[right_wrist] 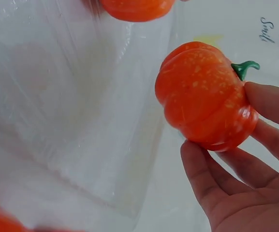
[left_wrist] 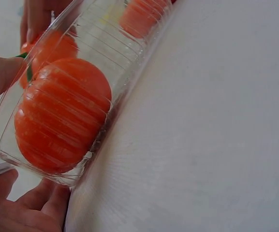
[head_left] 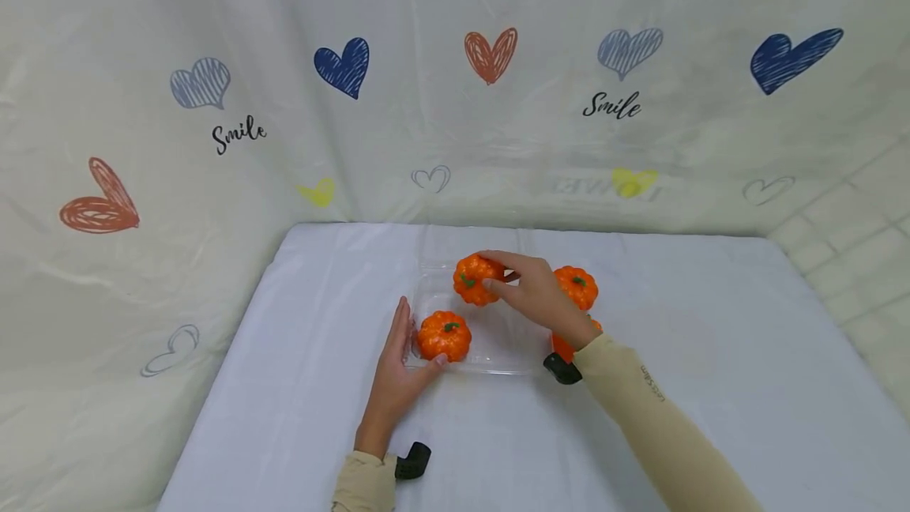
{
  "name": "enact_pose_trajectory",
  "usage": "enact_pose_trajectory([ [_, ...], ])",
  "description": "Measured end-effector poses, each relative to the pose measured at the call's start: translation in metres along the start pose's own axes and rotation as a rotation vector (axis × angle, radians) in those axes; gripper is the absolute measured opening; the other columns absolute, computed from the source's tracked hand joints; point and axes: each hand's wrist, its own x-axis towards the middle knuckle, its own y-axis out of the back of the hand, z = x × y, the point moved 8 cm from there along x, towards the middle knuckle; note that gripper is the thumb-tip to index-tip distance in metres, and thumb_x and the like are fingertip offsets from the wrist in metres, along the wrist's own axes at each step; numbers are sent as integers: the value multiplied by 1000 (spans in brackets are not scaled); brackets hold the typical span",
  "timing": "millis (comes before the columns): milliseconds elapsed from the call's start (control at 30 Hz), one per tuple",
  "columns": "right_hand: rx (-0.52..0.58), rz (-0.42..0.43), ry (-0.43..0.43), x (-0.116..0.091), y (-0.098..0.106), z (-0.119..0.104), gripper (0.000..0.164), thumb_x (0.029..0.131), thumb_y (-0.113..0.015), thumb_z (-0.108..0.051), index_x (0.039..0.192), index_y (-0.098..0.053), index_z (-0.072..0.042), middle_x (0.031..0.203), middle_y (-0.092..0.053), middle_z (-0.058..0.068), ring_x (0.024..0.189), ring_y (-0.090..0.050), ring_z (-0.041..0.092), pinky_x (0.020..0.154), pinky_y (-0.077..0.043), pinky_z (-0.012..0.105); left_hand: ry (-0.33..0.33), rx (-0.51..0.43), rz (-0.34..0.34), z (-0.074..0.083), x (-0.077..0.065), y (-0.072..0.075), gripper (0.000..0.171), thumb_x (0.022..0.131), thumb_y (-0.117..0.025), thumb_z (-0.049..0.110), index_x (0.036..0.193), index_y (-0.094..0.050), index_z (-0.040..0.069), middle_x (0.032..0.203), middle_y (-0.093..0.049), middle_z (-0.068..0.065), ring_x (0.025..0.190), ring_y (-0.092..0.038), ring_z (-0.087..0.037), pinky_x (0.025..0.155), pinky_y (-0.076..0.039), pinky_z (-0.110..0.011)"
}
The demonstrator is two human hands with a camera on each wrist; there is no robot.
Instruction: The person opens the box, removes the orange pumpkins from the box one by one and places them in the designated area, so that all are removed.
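Observation:
My right hand [head_left: 533, 287] holds a small orange toy pumpkin [right_wrist: 204, 94] with a green stem between thumb and fingers, over the back part of a clear plastic container [head_left: 490, 370]. Another orange pumpkin [head_left: 444, 336] sits inside the container at its front left corner. My left hand [head_left: 398, 385] rests against that corner, its fingers straight along the left side and its thumb by the front rim. In the left wrist view, the pumpkin [left_wrist: 64, 116] shows through the ribbed wall of the container.
Right of the container are an orange pumpkin [head_left: 577, 288] and another orange thing [head_left: 563, 348], partly hidden by my right wrist. A white cloth [head_left: 284, 417] covers the table. Behind it hangs a pale curtain [head_left: 426, 125] with printed hearts. The container's clear lid [head_left: 472, 243] appears raised at the back.

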Motion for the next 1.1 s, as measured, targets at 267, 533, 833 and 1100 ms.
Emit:
enact_pose_trajectory([
  [267, 15, 52, -74, -13, 27, 10, 48, 102, -75, -17, 149, -65, -11, 135, -71, 12, 106, -71, 30, 91, -62, 45, -5, -14, 0, -2, 2, -1, 108, 92, -86, 41, 174, -19, 19, 178, -17, 6, 157, -34, -25, 123, -32, -42],
  [533, 15, 106, -116, -26, 55, 18, 46, 104, -74, -21, 149, -65, -14, 127, -73, 12, 100, -73, 28, 81, -61, 42, 10, -6, -1, -4, 3, -2, 107, 91, -86, 39, 174, -19, 20, 178, -17, 8, 158, -34, -24, 123, -31, -41],
  [833, -2, 172, -176, -42, 84, 36, 51, 105, -71, -30, 152, -62, -13, 134, -71, 14, 104, -72, 31, 85, -62, 37, -3, -2, -1, -2, 0, -2, 108, 91, -85, 40, 174, -19, 20, 178, -17, 5, 157, -34, -26, 122, -33, -43],
  [1100, 16, 220, -247, -59, 109, 52, 58, 107, -68, -38, 157, -57, -13, 148, -63, 14, 122, -68, 35, 98, -59, 33, -5, -8, -5, -3, 1, -3, 108, 91, -86, 40, 174, -19, 20, 178, -18, 5, 157, -35, -26, 121, -34, -41],
])
